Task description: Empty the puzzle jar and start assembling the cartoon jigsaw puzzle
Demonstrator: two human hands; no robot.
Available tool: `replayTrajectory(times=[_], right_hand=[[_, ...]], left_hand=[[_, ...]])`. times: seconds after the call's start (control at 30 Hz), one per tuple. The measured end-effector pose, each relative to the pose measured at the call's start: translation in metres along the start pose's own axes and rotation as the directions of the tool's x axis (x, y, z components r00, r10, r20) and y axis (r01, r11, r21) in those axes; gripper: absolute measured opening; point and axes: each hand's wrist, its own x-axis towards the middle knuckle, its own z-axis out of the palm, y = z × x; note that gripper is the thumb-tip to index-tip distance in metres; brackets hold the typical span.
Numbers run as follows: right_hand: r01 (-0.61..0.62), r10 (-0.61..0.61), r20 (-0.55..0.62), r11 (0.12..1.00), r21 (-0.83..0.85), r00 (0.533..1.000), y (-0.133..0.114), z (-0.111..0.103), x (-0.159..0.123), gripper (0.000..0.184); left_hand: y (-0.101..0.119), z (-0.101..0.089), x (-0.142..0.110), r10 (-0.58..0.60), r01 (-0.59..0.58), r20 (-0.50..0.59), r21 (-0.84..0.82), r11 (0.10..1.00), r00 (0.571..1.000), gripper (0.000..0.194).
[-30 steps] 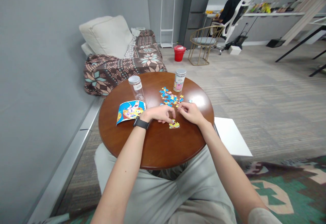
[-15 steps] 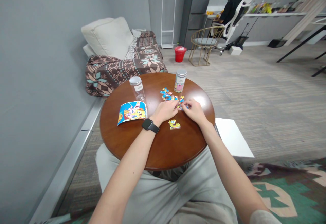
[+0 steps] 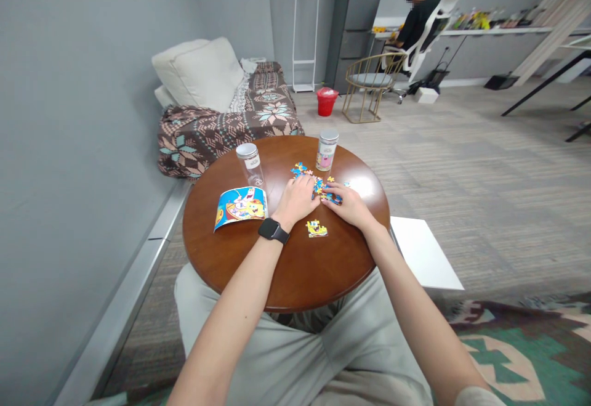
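Observation:
Both my hands rest at a loose pile of small jigsaw pieces [image 3: 301, 169] in blue, yellow and pink on the round wooden table. My left hand [image 3: 298, 199], with a black watch [image 3: 273, 230] on its wrist, lies over the pile's left side, fingers stretched forward. On the right side, my right hand [image 3: 348, 207] has its fingers apart over the pieces. Neither hand visibly holds a piece, though some pieces are hidden under the fingers. Closer to me lies a small joined yellow puzzle section [image 3: 316, 228]. A printed cartoon picture sheet [image 3: 241, 206] lies left of my left hand.
A clear jar [image 3: 252, 167] with a silver lid stands on the table [image 3: 305, 276] at the back left. Another lidded jar [image 3: 327, 152], with a cartoon label, stands behind the pile. Beyond are a covered couch [image 3: 231, 129], a red bin [image 3: 325, 103] and a seated person [image 3: 418, 21].
My fingers were pinched close together at the pieces; now both hands are spread wider over the pile. The right hand has shifted slightly left. The view has tilted a little.

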Motion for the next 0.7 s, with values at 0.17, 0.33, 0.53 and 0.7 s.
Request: replayTrajectory(times=[0.17, 0.33, 0.53, 0.7], right_hand=[[0.029, -0.03, 0.003, 0.997, 0.07, 1.0, 0.0045, 0.002, 0.0012, 0.018], [-0.006, 0.009, -0.023, 0.992, 0.123, 1.0, 0.0036, 0.0013, 0.0015, 0.015], [-0.042, 0.049, -0.051, 0.991, 0.126, 0.998, -0.0002, -0.0019, 0.0019, 0.017], [-0.058, 0.069, -0.071, 0.988, 0.144, 0.995, -0.0004, -0.0018, 0.0018, 0.015]], left_hand=[[0.0018, 0.0017, -0.001, -0.004, 0.005, 0.025, -0.035, 0.999, 1.0, 0.029], [0.005, 0.0007, -0.0018, 0.008, -0.005, 0.078, -0.042, 0.999, 0.997, 0.022], [0.0049, 0.0007, -0.0012, 0.0, 0.007, 0.123, -0.061, 0.998, 0.992, 0.021], [0.004, -0.0001, -0.0008, 0.002, 0.009, 0.137, -0.079, 0.997, 0.991, 0.021]])
